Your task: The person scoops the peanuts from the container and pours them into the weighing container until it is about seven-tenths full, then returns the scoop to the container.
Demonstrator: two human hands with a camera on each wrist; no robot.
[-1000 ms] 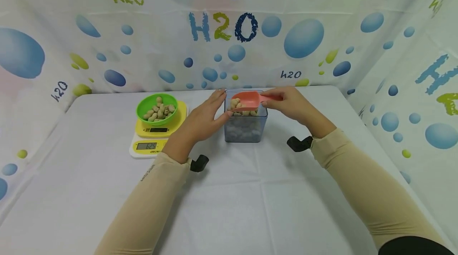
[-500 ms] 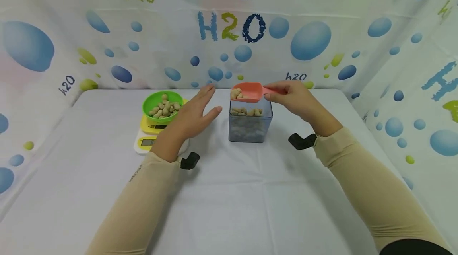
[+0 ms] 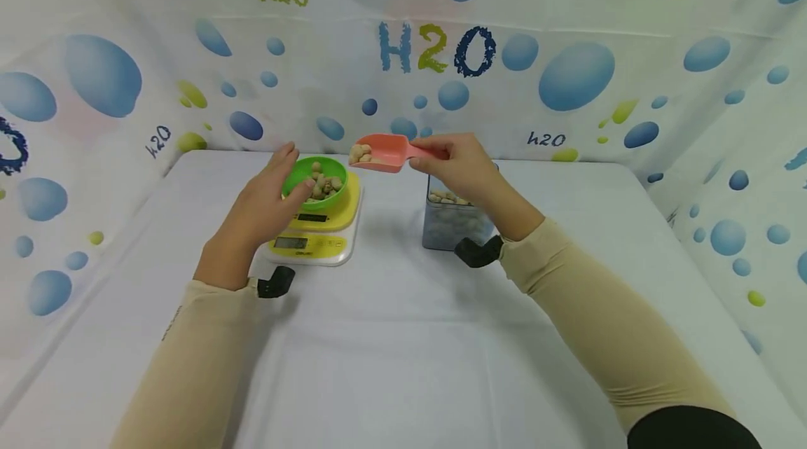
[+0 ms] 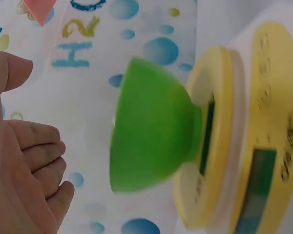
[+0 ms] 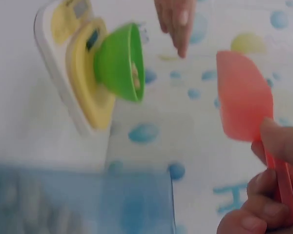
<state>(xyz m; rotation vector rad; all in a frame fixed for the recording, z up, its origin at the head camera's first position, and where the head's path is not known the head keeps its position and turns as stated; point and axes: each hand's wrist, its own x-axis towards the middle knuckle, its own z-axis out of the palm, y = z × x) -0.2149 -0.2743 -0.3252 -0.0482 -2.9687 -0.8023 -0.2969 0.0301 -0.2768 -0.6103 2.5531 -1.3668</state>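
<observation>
My right hand grips the handle of a pink scoop that carries a few peanuts near its lip. The scoop is in the air, right of the green bowl. That bowl holds several peanuts and sits on a yellow and white scale. My left hand is held up at the bowl's left side, fingers straight and holding nothing; the left wrist view shows a gap between hand and bowl. Partly behind my right forearm stands a clear bluish container of peanuts.
A white cloth covers the table. Behind it hangs a curtain printed with blue and green drops. Small black devices are strapped at both wrists.
My right hand has lifted the loaded scoop out of the container and carried it left towards the bowl. My left hand has moved left, away from the container to the bowl's side.
</observation>
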